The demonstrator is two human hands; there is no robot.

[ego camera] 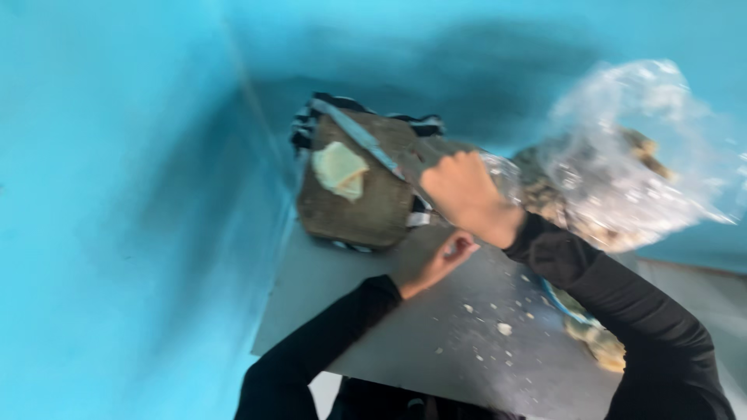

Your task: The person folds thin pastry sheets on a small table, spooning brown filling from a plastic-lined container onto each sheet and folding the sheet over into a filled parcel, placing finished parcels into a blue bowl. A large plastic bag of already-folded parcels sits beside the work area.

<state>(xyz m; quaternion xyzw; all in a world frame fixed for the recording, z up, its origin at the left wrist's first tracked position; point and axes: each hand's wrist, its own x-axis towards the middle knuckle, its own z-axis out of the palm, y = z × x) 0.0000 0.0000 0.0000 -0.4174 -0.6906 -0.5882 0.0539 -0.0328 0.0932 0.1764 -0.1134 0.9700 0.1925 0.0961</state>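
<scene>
Blur softens everything. The right hand (pixel 464 194) is fisted around the handle of a long blade (pixel 366 141) lying across a brown block (pixel 366 202) at the grey worktop's (pixel 436 342) far end. The left hand (pixel 442 260) curls half-closed just beside that block; whether it holds anything cannot be told.
</scene>
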